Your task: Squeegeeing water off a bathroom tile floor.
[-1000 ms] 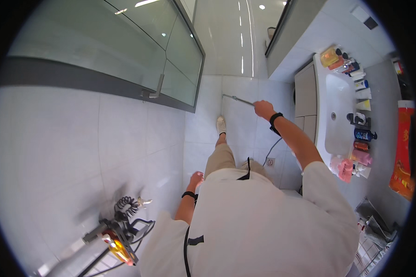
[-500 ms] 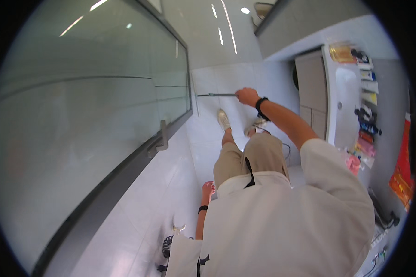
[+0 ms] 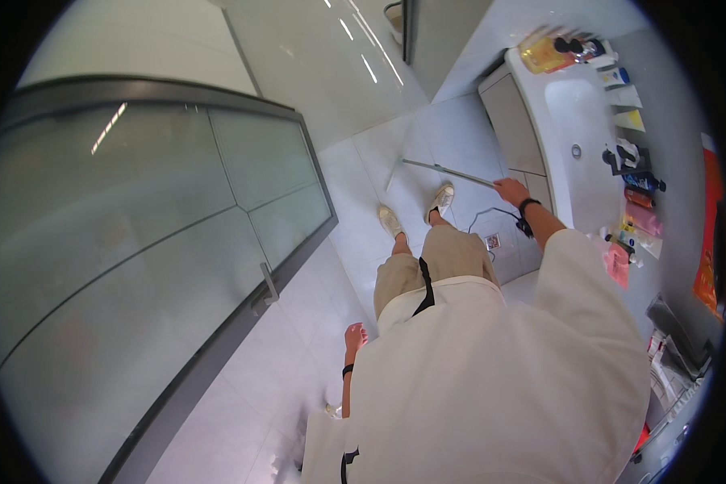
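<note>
A long thin pole, the grey handle of a floor squeegee [image 3: 452, 172], runs to my right hand [image 3: 511, 191], which is closed round its near end. The narrow pale head of the squeegee lies on the white tiles ahead of my shoes. My left hand [image 3: 355, 335] hangs low beside my left hip, fingers loosely curled in with nothing seen in them. Both wrists have dark bands.
A frosted glass door [image 3: 137, 266] in a grey frame with a lever handle stands at my left. On the right is a white washbasin [image 3: 577, 121] on a cabinet, with several bottles and tubes along it. A black cable [image 3: 492, 211] trails near a floor drain [image 3: 492, 240].
My right hand has moved to the right and slightly nearer, drawing the squeegee rightward and tilting its handle. My view has turned, and my right foot now shows beside the left.
</note>
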`<state>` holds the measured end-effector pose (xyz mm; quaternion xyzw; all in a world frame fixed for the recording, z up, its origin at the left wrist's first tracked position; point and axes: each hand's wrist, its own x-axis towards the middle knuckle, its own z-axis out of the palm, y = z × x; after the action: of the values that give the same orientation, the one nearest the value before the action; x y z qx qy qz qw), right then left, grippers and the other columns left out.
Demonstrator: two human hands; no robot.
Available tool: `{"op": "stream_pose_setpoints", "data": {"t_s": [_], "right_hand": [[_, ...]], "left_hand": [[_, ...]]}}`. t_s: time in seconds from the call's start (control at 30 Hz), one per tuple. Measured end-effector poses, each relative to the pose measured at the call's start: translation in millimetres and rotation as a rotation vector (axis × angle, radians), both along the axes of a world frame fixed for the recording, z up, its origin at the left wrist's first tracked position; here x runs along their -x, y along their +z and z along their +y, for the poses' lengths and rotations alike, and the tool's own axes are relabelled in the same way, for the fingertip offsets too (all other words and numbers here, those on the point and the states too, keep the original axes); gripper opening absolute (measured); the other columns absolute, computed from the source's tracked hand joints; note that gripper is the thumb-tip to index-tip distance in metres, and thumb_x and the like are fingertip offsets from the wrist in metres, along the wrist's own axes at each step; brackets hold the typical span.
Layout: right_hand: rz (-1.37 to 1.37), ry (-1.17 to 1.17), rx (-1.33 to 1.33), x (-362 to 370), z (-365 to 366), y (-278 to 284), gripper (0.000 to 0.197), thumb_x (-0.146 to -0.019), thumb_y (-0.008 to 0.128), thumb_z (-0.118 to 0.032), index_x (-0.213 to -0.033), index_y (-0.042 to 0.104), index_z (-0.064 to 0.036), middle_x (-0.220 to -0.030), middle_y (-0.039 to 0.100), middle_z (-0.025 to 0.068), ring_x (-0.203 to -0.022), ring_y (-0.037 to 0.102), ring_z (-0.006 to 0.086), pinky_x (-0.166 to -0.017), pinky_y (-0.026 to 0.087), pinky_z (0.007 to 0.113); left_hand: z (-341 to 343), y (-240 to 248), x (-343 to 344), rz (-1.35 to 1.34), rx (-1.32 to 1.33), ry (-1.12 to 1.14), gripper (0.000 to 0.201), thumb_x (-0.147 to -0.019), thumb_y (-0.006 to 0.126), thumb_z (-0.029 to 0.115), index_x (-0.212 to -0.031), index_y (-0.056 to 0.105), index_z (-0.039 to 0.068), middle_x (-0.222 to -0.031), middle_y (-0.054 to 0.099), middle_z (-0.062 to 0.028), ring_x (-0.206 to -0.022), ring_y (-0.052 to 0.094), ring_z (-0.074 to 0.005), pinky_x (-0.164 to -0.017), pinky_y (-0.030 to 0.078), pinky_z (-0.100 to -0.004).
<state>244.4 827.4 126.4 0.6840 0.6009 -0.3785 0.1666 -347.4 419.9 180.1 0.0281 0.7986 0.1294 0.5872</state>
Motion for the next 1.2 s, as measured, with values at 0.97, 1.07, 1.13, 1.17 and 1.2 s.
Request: {"op": "stream_pose_setpoints", "data": {"t_s": [0.97, 1.07, 1.13, 1.17, 1.2], "right_hand": [[0.027, -1.008, -0.053, 158.5, -156.6, 27.3, 0.041, -0.073, 0.053, -0.016, -0.113, 0.061, -0.0115, -0.102, 0.063, 0.0226, -0.1, 0.06, 0.0374, -0.088, 0.047, 0.044], [-0.015, -0.938, -0.07, 193.4, -137.7, 42.2, 0.035, -0.077, 0.05, -0.015, -0.11, 0.061, -0.0126, -0.101, 0.063, 0.0227, -0.097, 0.06, 0.0394, -0.086, 0.048, 0.046], [-0.081, -0.948, -0.055, 211.9, -121.8, 45.3, 0.033, -0.077, 0.05, -0.014, -0.108, 0.061, -0.0117, -0.099, 0.063, 0.0234, -0.096, 0.061, 0.0404, -0.085, 0.048, 0.047], [-0.119, -0.97, -0.075, 219.2, -122.6, 32.3, 0.033, -0.077, 0.05, -0.013, -0.107, 0.061, -0.0112, -0.098, 0.064, 0.0238, -0.095, 0.061, 0.0407, -0.085, 0.048, 0.048], [-0.097, -0.956, -0.087, 226.8, -111.9, 42.2, 0.032, -0.077, 0.05, -0.013, -0.106, 0.061, -0.0102, -0.097, 0.064, 0.0241, -0.095, 0.061, 0.0411, -0.085, 0.048, 0.047]], "left_hand": [[526.8, -104.5, 10.1, -0.185, -0.057, -1.761, 0.03, -0.086, 0.047, 0.028, -0.095, 0.064, 0.005, -0.076, 0.065, -0.008, -0.067, 0.062, -0.0182, -0.055, 0.049, -0.0333], [576.7, -115.2, 15.4, 0.034, -0.214, -1.933, 0.027, -0.085, 0.048, 0.026, -0.091, 0.065, 0.006, -0.077, 0.066, -0.0097, -0.068, 0.064, -0.0192, -0.06, 0.051, -0.0332], [604.9, -99.8, 2.6, 0.093, -0.549, -1.801, 0.027, -0.085, 0.05, 0.027, -0.094, 0.065, 0.006, -0.078, 0.067, -0.0103, -0.068, 0.064, -0.02, -0.062, 0.052, -0.0334], [611.9, -84.1, -8.6, 0.085, -0.623, -1.671, 0.027, -0.085, 0.051, 0.027, -0.096, 0.064, 0.006, -0.079, 0.067, -0.0108, -0.069, 0.064, -0.0207, -0.064, 0.052, -0.0337], [617.6, -73.1, -5.6, 0.089, -0.62, -1.661, 0.027, -0.085, 0.051, 0.027, -0.096, 0.064, 0.006, -0.079, 0.067, -0.0108, -0.069, 0.064, -0.0207, -0.064, 0.052, -0.0337]]}}
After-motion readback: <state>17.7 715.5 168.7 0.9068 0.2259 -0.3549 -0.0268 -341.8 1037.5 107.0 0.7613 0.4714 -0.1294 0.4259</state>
